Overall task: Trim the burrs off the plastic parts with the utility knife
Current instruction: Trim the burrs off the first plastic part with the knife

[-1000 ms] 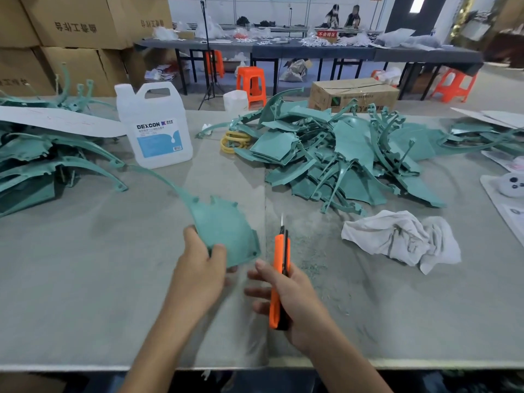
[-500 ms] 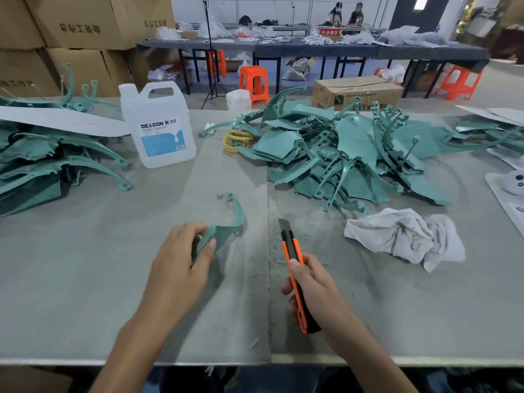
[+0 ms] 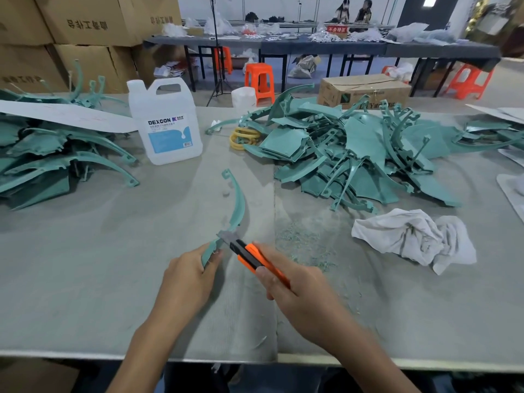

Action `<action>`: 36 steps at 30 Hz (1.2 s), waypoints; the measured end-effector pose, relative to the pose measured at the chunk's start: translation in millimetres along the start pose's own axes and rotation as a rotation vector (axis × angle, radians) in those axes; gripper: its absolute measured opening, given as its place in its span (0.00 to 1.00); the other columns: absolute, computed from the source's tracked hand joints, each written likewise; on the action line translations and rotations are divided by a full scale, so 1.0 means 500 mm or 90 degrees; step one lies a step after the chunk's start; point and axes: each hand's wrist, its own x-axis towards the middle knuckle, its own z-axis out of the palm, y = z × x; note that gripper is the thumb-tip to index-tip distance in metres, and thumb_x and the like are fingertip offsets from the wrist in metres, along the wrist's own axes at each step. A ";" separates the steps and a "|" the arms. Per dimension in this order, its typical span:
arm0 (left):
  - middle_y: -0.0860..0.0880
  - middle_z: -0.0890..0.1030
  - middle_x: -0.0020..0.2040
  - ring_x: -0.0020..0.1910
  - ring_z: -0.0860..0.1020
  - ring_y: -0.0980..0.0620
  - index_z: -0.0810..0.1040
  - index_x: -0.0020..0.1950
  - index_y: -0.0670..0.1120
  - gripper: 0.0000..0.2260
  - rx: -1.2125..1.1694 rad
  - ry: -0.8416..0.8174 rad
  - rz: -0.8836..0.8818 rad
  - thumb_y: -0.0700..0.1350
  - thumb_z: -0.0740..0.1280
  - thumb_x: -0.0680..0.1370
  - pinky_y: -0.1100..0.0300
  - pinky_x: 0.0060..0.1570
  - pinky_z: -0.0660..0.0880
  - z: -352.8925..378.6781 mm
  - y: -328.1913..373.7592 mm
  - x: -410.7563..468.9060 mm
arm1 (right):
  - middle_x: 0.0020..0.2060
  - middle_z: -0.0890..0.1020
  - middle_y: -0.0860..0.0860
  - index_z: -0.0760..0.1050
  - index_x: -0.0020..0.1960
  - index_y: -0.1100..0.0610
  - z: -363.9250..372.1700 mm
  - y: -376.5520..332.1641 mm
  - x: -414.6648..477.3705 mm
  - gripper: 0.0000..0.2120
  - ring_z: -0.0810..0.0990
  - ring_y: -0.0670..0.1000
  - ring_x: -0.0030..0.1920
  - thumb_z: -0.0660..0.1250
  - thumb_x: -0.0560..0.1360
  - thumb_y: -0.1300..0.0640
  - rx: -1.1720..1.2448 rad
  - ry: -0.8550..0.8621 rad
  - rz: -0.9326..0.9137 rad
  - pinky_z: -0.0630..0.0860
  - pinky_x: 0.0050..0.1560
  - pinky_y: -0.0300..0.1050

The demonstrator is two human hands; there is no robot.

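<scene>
My left hand point(image 3: 188, 282) grips the near end of a teal plastic part point(image 3: 237, 207), a curved strip that rises edge-on away from me. My right hand point(image 3: 300, 293) holds an orange and black utility knife point(image 3: 253, 258). Its blade tip touches the part's edge just above my left fingers. A big heap of teal parts point(image 3: 354, 157) lies at the back right of the grey table point(image 3: 99, 265). Another pile of teal parts point(image 3: 51, 160) sits at the left.
A white DEXCON jug point(image 3: 166, 123) stands behind the held part. A crumpled white rag point(image 3: 411, 239) lies to the right, with teal shavings point(image 3: 306, 242) beside it. Yellow rings point(image 3: 243, 136) rest by the heap. Cardboard boxes point(image 3: 85, 29) stack at the back left.
My left hand has turned the part from flat to edge-on. My right hand has swung the knife left until its blade meets the part.
</scene>
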 end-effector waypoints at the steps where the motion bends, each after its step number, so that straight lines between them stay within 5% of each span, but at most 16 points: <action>1: 0.61 0.73 0.26 0.29 0.68 0.52 0.72 0.36 0.62 0.13 0.004 -0.004 -0.011 0.55 0.63 0.82 0.57 0.29 0.66 -0.001 0.001 0.002 | 0.37 0.81 0.45 0.55 0.73 0.27 0.001 -0.003 0.001 0.21 0.80 0.46 0.39 0.56 0.82 0.38 -0.006 0.000 -0.005 0.77 0.43 0.47; 5: 0.57 0.73 0.24 0.28 0.69 0.50 0.72 0.33 0.62 0.16 0.015 -0.009 -0.031 0.56 0.64 0.82 0.56 0.28 0.65 -0.004 0.007 0.011 | 0.36 0.81 0.45 0.58 0.75 0.29 -0.001 -0.011 0.006 0.22 0.80 0.47 0.39 0.56 0.82 0.38 0.002 -0.001 -0.011 0.78 0.44 0.50; 10: 0.52 0.72 0.25 0.28 0.70 0.49 0.70 0.31 0.51 0.20 0.008 0.006 -0.052 0.55 0.65 0.82 0.56 0.29 0.65 -0.002 0.006 0.011 | 0.37 0.81 0.46 0.60 0.76 0.31 0.002 -0.013 0.010 0.22 0.81 0.48 0.39 0.57 0.83 0.39 -0.008 0.001 -0.022 0.79 0.44 0.52; 18: 0.55 0.69 0.23 0.27 0.66 0.52 0.68 0.31 0.48 0.22 -0.035 0.006 -0.036 0.56 0.64 0.82 0.54 0.30 0.65 -0.006 0.006 -0.005 | 0.33 0.78 0.44 0.60 0.76 0.32 0.010 -0.002 0.018 0.22 0.77 0.47 0.32 0.57 0.84 0.41 -0.039 0.008 -0.054 0.74 0.33 0.42; 23: 0.61 0.72 0.24 0.24 0.69 0.57 0.70 0.29 0.55 0.20 -0.051 0.009 -0.018 0.56 0.63 0.81 0.58 0.27 0.61 -0.009 0.000 -0.024 | 0.34 0.80 0.48 0.65 0.77 0.39 -0.006 0.032 0.071 0.22 0.77 0.49 0.30 0.58 0.84 0.44 -0.067 0.011 -0.017 0.76 0.35 0.50; 27: 0.58 0.69 0.23 0.25 0.67 0.58 0.70 0.32 0.46 0.23 -0.097 0.020 -0.030 0.59 0.64 0.80 0.56 0.29 0.62 -0.015 -0.019 -0.011 | 0.34 0.80 0.48 0.65 0.77 0.39 -0.016 0.057 0.149 0.21 0.78 0.49 0.32 0.58 0.84 0.44 -0.096 -0.019 -0.029 0.79 0.37 0.54; 30: 0.52 0.74 0.30 0.31 0.69 0.54 0.78 0.40 0.37 0.27 -0.216 0.021 -0.061 0.63 0.65 0.76 0.53 0.35 0.69 -0.028 -0.046 0.003 | 0.35 0.81 0.50 0.67 0.75 0.37 -0.010 0.074 0.206 0.19 0.80 0.51 0.34 0.58 0.84 0.45 -0.071 -0.040 -0.051 0.78 0.38 0.53; 33: 0.46 0.87 0.44 0.41 0.81 0.47 0.85 0.47 0.45 0.13 -0.351 0.022 -0.133 0.54 0.70 0.79 0.44 0.47 0.79 -0.043 -0.068 0.012 | 0.37 0.82 0.50 0.68 0.73 0.36 0.008 0.090 0.269 0.18 0.81 0.50 0.37 0.59 0.85 0.46 -0.042 -0.088 -0.068 0.78 0.41 0.50; 36: 0.48 0.87 0.49 0.48 0.86 0.47 0.87 0.49 0.52 0.06 -0.487 0.003 -0.164 0.48 0.70 0.77 0.53 0.44 0.83 -0.053 -0.087 0.016 | 0.35 0.81 0.48 0.70 0.70 0.36 0.036 0.100 0.341 0.15 0.78 0.43 0.33 0.59 0.84 0.44 -0.067 -0.130 -0.080 0.76 0.37 0.42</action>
